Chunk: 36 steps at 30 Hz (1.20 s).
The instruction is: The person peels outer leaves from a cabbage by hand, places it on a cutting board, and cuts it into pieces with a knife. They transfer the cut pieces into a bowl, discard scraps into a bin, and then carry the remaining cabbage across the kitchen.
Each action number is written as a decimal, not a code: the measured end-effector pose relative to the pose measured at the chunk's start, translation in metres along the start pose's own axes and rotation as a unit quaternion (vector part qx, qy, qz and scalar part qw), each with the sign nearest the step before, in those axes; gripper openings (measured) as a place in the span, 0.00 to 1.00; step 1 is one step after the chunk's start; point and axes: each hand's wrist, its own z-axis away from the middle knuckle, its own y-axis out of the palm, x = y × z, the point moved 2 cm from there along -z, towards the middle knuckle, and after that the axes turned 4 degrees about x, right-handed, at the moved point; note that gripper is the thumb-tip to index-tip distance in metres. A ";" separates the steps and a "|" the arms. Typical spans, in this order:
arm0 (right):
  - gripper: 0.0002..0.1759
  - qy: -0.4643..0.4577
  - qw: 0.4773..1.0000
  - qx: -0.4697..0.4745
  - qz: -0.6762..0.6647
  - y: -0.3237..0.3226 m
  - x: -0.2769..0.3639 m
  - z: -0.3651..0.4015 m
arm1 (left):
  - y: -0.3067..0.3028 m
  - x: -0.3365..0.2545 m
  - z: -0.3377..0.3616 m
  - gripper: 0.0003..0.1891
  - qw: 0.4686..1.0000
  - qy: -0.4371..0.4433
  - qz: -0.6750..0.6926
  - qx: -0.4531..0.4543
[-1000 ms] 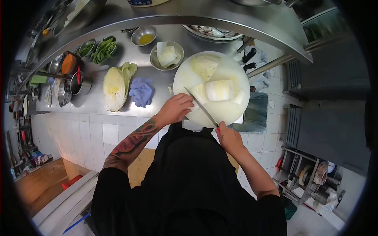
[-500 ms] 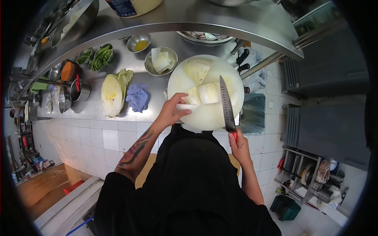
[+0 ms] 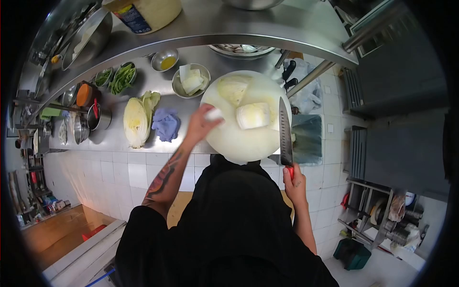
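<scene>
My left hand (image 3: 200,125), slightly blurred, pinches a white piece of napa cabbage (image 3: 213,114) over the left edge of the round white cutting board (image 3: 241,146). My right hand (image 3: 295,184) grips the red handle of a chef's knife (image 3: 285,134); its dimpled blade points away from me along the board's right side. On the board sit a cut cabbage chunk (image 3: 253,115) and, behind it, a leafy cabbage wedge (image 3: 234,89). Beyond the board's far left edge, a metal bowl (image 3: 204,71) holds cut cabbage pieces (image 3: 192,80).
Left of the board lie a blue cloth (image 3: 166,124) and a halved napa cabbage (image 3: 137,120). Farther back are a bowl of yellow liquid (image 3: 167,62) and bowls of greens (image 3: 123,79). A steel shelf (image 3: 205,40) crosses above the counter. Black-handled knives (image 3: 289,71) stand at the right.
My left hand has lifted the white cabbage piece away from the chunk, moving left and slightly forward. The knife has shifted right, off the middle of the board.
</scene>
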 end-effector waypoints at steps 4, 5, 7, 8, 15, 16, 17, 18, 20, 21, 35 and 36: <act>0.17 -0.002 0.999 -0.032 -0.035 -0.002 -0.008 0.006 | -0.066 -0.009 -0.056 0.33 0.974 -0.123 0.159 -0.106; 0.17 -0.001 0.999 -0.035 -0.034 -0.004 -0.009 0.005 | -0.070 0.000 -0.068 0.33 0.974 -0.121 0.160 -0.104; 0.18 0.013 1.000 -0.018 -0.020 -0.007 -0.010 0.005 | -0.077 0.031 -0.088 0.35 0.981 -0.031 0.091 -0.171; 0.18 0.013 0.999 -0.022 -0.021 -0.007 -0.014 0.005 | -0.084 0.050 -0.099 0.36 0.952 -0.018 -0.267 -0.149; 0.20 0.061 0.998 -0.026 0.010 0.009 -0.044 0.000 | 0.058 -0.120 -0.024 0.39 0.942 0.270 -0.168 0.109; 0.20 0.070 0.997 -0.032 -0.002 0.012 -0.049 0.000 | 0.074 -0.121 -0.024 0.39 0.942 0.269 -0.166 0.109; 0.20 0.071 0.997 -0.031 0.000 0.014 -0.051 0.001 | 0.091 -0.117 -0.025 0.40 0.931 0.249 -0.238 0.121; 0.21 0.081 0.996 -0.035 -0.016 0.015 -0.052 0.003 | 0.099 -0.116 -0.028 0.40 0.914 0.228 -0.309 0.131; 0.21 0.090 0.995 -0.041 -0.032 0.017 -0.056 0.001 | 0.107 -0.115 -0.039 0.40 0.913 0.209 -0.317 0.147; 0.21 0.088 0.995 -0.045 -0.028 0.018 -0.059 0.000 | 0.110 -0.115 -0.043 0.40 0.911 0.190 -0.325 0.165; 0.21 0.095 0.994 -0.024 -0.041 0.008 -0.054 -0.001 | 0.086 -0.105 -0.058 0.33 0.971 0.206 -0.006 0.121; 0.21 0.086 0.995 -0.025 -0.037 0.007 -0.053 -0.001 | 0.082 -0.105 -0.059 0.33 0.970 0.214 0.005 0.118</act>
